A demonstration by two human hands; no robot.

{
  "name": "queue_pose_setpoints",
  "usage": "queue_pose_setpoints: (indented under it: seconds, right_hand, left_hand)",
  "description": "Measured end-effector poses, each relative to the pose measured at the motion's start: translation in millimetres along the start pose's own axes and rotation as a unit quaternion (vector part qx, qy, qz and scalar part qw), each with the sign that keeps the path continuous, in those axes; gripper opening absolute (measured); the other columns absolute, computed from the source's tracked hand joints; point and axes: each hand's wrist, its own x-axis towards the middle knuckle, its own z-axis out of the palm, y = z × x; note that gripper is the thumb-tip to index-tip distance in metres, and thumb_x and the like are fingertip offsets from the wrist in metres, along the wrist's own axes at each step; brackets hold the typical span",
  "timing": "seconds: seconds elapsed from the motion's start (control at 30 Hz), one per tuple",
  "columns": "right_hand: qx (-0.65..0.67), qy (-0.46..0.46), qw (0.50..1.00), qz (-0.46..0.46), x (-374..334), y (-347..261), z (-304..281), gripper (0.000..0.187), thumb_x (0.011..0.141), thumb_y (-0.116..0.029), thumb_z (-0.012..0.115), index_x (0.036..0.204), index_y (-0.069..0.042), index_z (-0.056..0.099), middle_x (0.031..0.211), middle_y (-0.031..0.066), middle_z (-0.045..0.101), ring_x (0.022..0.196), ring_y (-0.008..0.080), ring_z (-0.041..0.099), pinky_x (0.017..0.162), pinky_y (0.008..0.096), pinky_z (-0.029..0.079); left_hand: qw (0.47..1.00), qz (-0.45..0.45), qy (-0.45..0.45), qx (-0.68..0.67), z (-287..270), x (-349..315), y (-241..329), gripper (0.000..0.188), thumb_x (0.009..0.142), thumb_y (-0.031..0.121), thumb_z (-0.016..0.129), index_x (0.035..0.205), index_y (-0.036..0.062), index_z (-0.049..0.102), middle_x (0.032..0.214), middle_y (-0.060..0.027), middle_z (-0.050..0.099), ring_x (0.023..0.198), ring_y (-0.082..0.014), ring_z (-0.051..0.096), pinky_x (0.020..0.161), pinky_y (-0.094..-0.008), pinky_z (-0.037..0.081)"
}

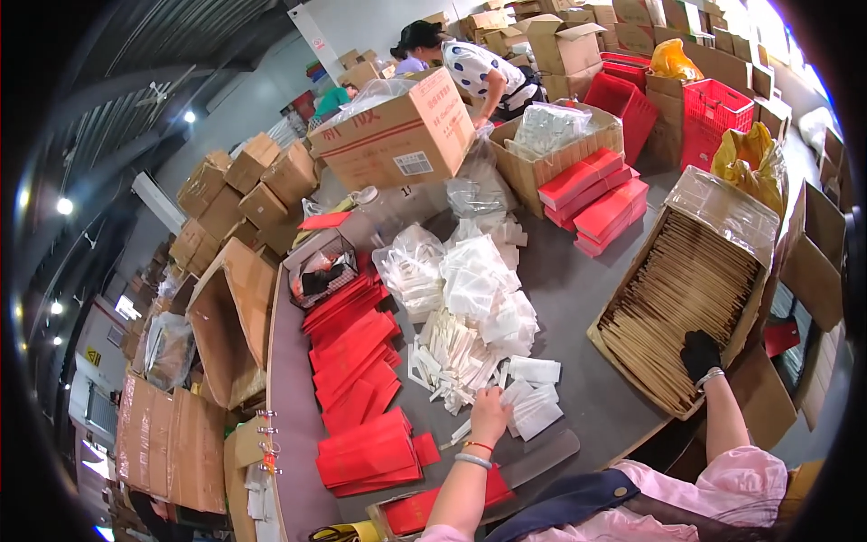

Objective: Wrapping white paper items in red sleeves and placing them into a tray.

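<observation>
Many red packets lie on the desk, one red-printed, barcoded carton beyond. The left hand is at white packets, the gloved right hand on brown strips in one box; whether either pinches, I cannot tell.

pink sleeves | navy cloth, round button | right hand black-gloved | left wrist: red cord, grey bangle
</observation>
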Motion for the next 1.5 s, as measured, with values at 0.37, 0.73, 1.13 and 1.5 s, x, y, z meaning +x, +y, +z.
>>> queue_pose_setpoints:
  seconds: [0.37,0.73,1.13,1.5]
  right_hand:
    - [-0.034,0.034,0.998,-0.039,4,22,16,0.029,0.083,-0.016,0.054,0.109,-0.002,0.057,0.106,0.0216,0.06,0.101,0.0401,0.057,0.088,0.0472,0.046]
    - [0.161,0.098,0.981,-0.043,0,-24,-10,0.036,0.092,-0.014,0.055,0.124,0.004,0.056,0.124,0.0218,0.06,0.114,0.0327,0.058,0.098,0.0363,0.045]
    - [0.03,-0.244,0.87,-0.428,-98,-157,50,0.025,0.078,-0.028,0.067,0.103,-0.025,0.071,0.079,0.0078,0.061,0.071,0.0282,0.061,0.063,0.0412,0.05]
    - [0.262,-0.162,0.894,-0.325,-104,-163,116,0.009,0.076,-0.017,0.071,0.08,-0.008,0.07,0.077,0.0118,0.064,0.076,0.0303,0.062,0.067,0.039,0.049]
  left_hand:
    - [0.988,-0.047,0.013,-0.148,-10,1,-3,0.025,0.071,0.015,0.075,0.092,0.0055,0.064,0.083,-0.0177,0.066,0.079,-0.0351,0.065,0.074,-0.041,0.052]
    - [0.99,0.002,-0.1,-0.102,-53,-98,56,0.026,0.07,0.021,0.08,0.091,0.0096,0.069,0.086,-0.0048,0.064,0.084,-0.0205,0.06,0.078,-0.0357,0.047]
    - [0.998,0.007,-0.057,0.021,-83,-155,40,0.067,0.058,0.028,0.084,0.119,0.0104,0.061,0.118,-0.0062,0.055,0.11,-0.0289,0.047,0.095,-0.0444,0.036]
    - [0.999,-0.002,-0.034,-0.019,-57,-137,53,0.06,0.061,0.024,0.083,0.115,0.0073,0.062,0.113,-0.009,0.057,0.108,-0.0309,0.049,0.092,-0.0426,0.04]
